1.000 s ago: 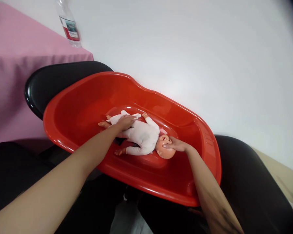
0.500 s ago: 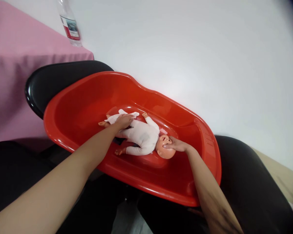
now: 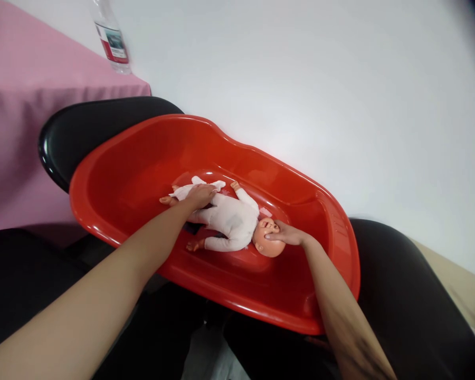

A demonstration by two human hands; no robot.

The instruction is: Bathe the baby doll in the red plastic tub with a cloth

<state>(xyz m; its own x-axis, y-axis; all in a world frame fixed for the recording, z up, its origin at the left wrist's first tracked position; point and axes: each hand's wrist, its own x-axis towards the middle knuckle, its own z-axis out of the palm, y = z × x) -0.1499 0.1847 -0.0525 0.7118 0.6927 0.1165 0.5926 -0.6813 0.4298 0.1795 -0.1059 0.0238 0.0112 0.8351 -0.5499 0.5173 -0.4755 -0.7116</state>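
A baby doll (image 3: 231, 215) in white clothing lies on its back in a red baby bathtub (image 3: 122, 158), head to the right and feet to the left. My left hand (image 3: 202, 196) is over the doll's lower body, closed on a small white cloth (image 3: 217, 185) whose ends stick out around it. How its fingertips grip is hidden. At the other end, my right hand (image 3: 287, 234) holds the doll's head (image 3: 269, 248). The thumb lies across the face, while the other fingers are mostly hidden around the far side.
Black chairs (image 3: 98, 119) stand under both ends of the tub, against a white wall (image 3: 301, 89). On the left, a plastic bottle (image 3: 114, 45) stands on a pink-covered table (image 3: 43, 58). A dark item (image 3: 192, 227) shows partly beside the doll's legs.
Both hands keep their places on the cloth and the doll's head. The view has shifted very slightly; nothing else has visibly moved.
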